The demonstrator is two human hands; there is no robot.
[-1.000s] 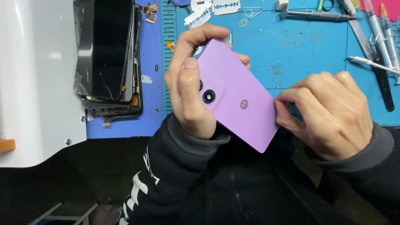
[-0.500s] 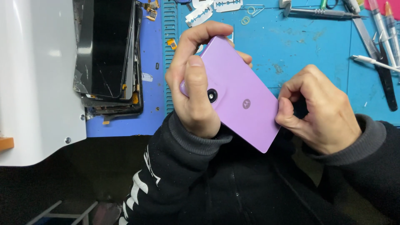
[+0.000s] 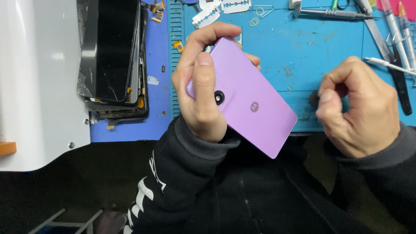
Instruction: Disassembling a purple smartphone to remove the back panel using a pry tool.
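- Head view: blue work mat [image 3: 303, 47] with scattered tools.
- Left hand [image 3: 201, 93] grips the purple phone [image 3: 251, 104], back up, tilted above the mat's near edge.
- Right hand [image 3: 359, 108] loosely fisted, just beside the phone, not touching; contents cannot be told.

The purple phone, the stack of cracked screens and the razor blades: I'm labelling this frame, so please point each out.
purple phone [image 3: 255, 108]: head view, middle of its back cover.
stack of cracked screens [image 3: 113, 47]: head view, top screen's dark glass.
razor blades [image 3: 234, 5]: head view, middle of one blade.
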